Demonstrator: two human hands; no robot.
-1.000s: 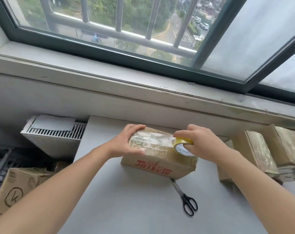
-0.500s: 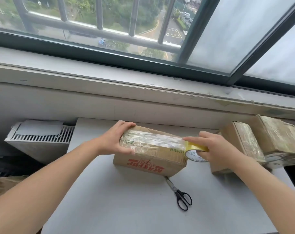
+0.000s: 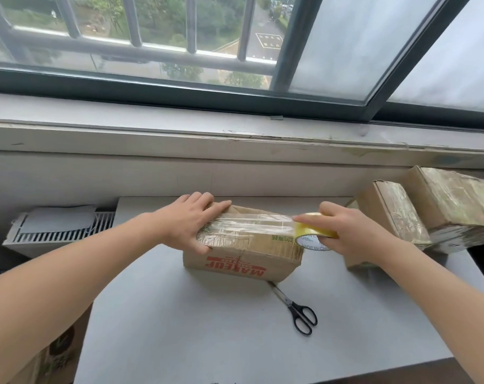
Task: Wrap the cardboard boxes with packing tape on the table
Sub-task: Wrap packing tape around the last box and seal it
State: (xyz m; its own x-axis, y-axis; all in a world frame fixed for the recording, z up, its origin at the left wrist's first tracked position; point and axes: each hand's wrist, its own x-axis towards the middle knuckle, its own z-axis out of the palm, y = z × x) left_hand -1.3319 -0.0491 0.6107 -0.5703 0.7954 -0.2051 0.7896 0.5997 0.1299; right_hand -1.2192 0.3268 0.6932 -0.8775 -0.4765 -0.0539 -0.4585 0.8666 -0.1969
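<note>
A brown cardboard box (image 3: 252, 248) with red lettering lies on the grey table (image 3: 207, 328), near its far edge. My left hand (image 3: 191, 220) grips the box's left end, fingers over the top and thumb down the front. My right hand (image 3: 349, 231) holds a roll of clear yellowish packing tape (image 3: 313, 235) just past the box's right end. A strip of tape (image 3: 252, 220) stretches from the roll across the top of the box to my left hand.
Black-handled scissors (image 3: 296, 309) lie on the table in front of the box. Two tape-wrapped boxes (image 3: 396, 214) (image 3: 457, 203) stand at the table's right end. A white vented unit (image 3: 61, 231) sits left of the table, a printed carton (image 3: 58, 353) below. The window ledge runs behind.
My right hand has drawn the tape roll rightward, from over the box's top to beyond its right end, stretching more tape over the top. My left hand stays on the left end.
</note>
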